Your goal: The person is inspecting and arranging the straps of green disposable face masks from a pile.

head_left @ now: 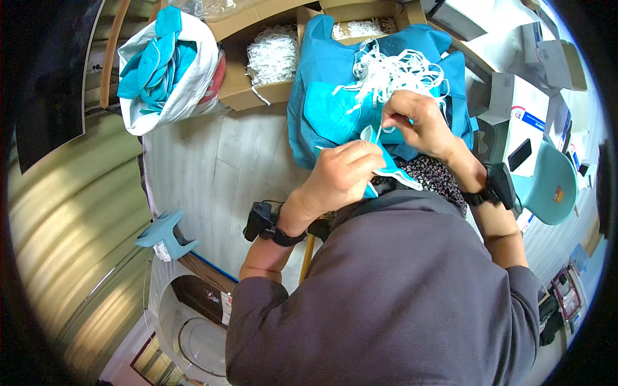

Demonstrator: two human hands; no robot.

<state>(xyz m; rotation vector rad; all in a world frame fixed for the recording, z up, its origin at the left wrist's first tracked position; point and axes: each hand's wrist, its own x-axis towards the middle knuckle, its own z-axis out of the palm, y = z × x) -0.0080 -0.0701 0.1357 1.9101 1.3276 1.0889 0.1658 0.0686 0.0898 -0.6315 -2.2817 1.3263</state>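
My left hand (346, 170) is closed on a teal face mask (391, 166) with a white lining, held over my lap. Just right of it and slightly farther off, my right hand (421, 123) pinches with thumb and forefinger at the mask's upper tip, where a thin white elastic strap (389, 130) shows. The fingers partly hide where strap and mask meet. Beyond both hands, a tangled heap of white straps (396, 71) lies on a teal cloth (315, 58). A loose teal mask piece (328, 112) rests on that cloth, left of the heap.
A white bag (187, 103) at the far left holds several teal mask pieces (158, 64). Cardboard boxes (270, 94) with white straps stand behind the cloth. On the right are white cartons (508, 96), a phone (520, 154) and a teal chair (555, 186). A blue-grey stool (166, 233) stands left.
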